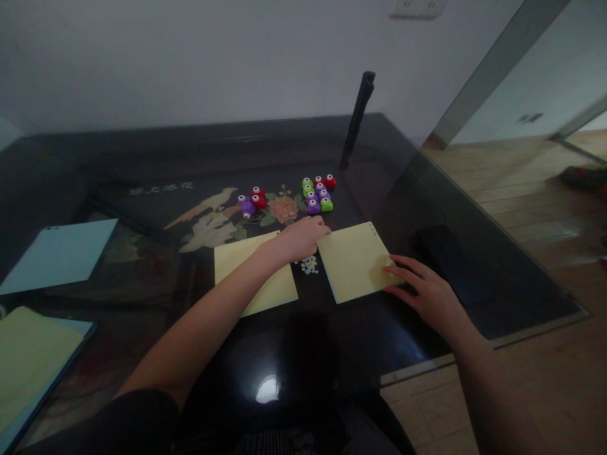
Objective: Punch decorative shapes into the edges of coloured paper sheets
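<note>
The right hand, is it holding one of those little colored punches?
No, the right hand lies flat with its fingers on the edge of a yellow sheet; the punches sit farther back on the table.

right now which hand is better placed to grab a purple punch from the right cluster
Left. The left hand lies just below the purple punch, nearly touching it, while the right hand rests farther back on the yellow paper.

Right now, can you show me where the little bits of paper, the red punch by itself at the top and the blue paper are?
paper bits [309, 265], head view, middle of the pile.
red punch [331, 181], head view, its top.
blue paper [59, 254], head view, sheet's middle.
</note>
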Tool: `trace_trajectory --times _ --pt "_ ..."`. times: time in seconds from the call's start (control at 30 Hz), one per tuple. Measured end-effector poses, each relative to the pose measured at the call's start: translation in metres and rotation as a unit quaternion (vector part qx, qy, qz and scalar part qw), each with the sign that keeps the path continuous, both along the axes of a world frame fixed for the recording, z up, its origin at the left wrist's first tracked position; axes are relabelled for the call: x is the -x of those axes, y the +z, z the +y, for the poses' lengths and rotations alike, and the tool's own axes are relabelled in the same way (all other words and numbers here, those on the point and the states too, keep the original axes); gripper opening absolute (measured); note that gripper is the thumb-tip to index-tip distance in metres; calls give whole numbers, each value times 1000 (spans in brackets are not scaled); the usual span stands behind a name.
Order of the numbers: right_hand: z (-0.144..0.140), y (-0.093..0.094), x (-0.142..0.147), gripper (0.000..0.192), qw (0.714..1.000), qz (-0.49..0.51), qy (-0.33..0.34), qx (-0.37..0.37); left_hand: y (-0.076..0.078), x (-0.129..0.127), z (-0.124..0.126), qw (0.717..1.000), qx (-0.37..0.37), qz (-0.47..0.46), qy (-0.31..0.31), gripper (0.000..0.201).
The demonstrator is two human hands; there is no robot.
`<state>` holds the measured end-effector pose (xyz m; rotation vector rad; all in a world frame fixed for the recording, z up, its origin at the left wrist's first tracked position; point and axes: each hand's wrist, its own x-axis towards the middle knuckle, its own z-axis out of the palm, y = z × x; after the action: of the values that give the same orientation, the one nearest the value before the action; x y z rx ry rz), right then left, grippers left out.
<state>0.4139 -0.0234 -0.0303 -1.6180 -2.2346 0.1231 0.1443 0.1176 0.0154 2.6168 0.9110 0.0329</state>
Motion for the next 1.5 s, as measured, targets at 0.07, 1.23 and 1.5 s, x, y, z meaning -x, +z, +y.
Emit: trace_trajectory --times 0.07,1.23,1.5 --pt "-1 -1 0 27 1000 -4 -2 -8 1 1 -1 1000 2 3 -5 47" --pt "49 17 10 30 811 532 -154 185 3 11 -119 479 647 -519 288 54" --pt "47 16 2 29 827 514 -151 171 3 13 -123 488 641 -511 299 48"
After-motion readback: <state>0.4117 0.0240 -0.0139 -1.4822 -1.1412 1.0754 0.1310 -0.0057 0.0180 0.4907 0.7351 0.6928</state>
